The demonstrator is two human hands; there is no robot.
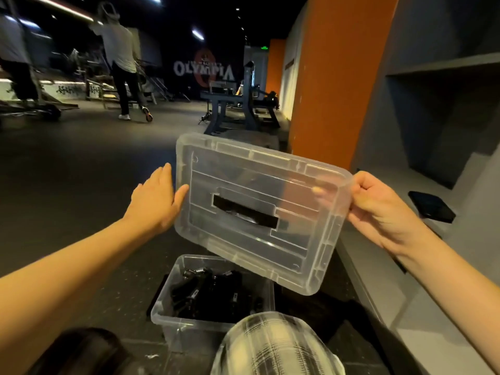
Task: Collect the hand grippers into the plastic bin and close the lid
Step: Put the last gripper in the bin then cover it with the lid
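Note:
A clear plastic lid point(259, 185) with a black strip at its middle hangs tilted in the air above the bin. My right hand point(378, 207) pinches its right edge, thumb on the near face. My left hand point(155, 201) lies with straight fingers against the lid's left edge, thumb touching the rim. Below, the clear plastic bin point(165, 304) stands open on the dark floor. Several black hand grippers point(213, 293) with metal springs lie inside it. The lid covers the bin's far right corner from view.
My knee in plaid cloth point(273, 347) is in front of the bin. A grey ledge with a black phone point(431, 207) runs along the right, under grey shelves. An orange pillar point(332, 82) stands behind. Gym machines and two people are far off at the back left.

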